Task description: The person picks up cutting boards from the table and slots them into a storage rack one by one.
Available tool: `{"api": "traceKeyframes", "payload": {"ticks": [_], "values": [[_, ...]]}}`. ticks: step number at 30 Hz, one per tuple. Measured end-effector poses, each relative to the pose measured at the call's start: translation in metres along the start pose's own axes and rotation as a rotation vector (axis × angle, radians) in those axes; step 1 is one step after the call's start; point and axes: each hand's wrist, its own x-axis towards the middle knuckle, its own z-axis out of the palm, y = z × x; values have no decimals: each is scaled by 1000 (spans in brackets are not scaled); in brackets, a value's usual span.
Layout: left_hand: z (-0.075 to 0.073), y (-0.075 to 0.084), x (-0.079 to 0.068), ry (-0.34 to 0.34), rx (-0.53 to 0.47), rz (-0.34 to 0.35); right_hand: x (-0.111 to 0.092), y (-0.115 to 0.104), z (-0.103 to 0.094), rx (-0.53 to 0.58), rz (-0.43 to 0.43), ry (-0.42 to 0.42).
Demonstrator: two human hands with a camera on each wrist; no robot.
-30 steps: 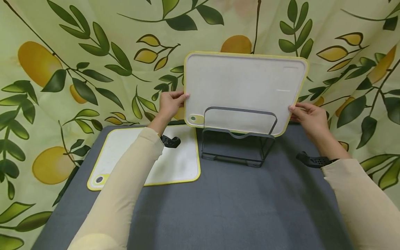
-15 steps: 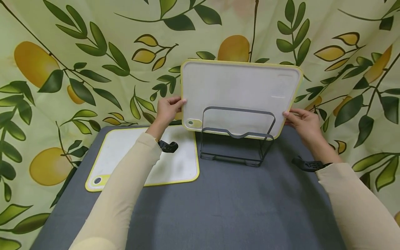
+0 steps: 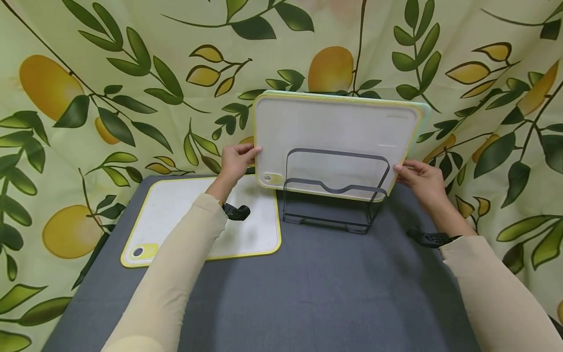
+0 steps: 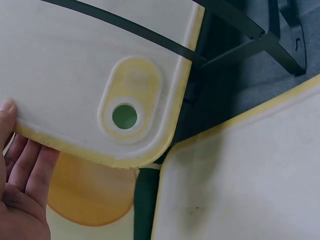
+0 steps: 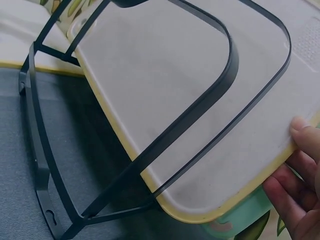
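In the head view a white cutting board point(image 3: 334, 127) with a yellow rim stands tilted behind the front wires of a dark metal rack point(image 3: 336, 188). My left hand point(image 3: 236, 164) pinches its left edge, thumb on the front face and fingers behind. On the opposite edge my right hand point(image 3: 423, 182) grips the same way. Behind this board a mint-green board point(image 5: 250, 215) peeks out along the edge near my right fingers. Green shows through the hanging hole in the left wrist view. The lower edge of the held board overlaps the rack's wires.
A second white, yellow-rimmed cutting board point(image 3: 246, 230) lies flat on the grey-covered table point(image 3: 308, 293), left of the rack and partly under my left forearm. A curtain point(image 3: 145, 73) with fruit and leaf prints hangs right behind the table.
Both hands have lowered the held board toward the rack, and its top has tipped back. The mint-green edge has come into view behind it. Rack and flat board stay put.
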Motion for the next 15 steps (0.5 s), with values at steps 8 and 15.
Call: {"api": "traceKeyframes", "payload": {"ticks": [8,15], "values": [[1,-7,-4,-5,7,12,-3,12,1,-5,-3,18],[4,-9,-6,8,46,40,-4,20,6,19,4,59]]}}
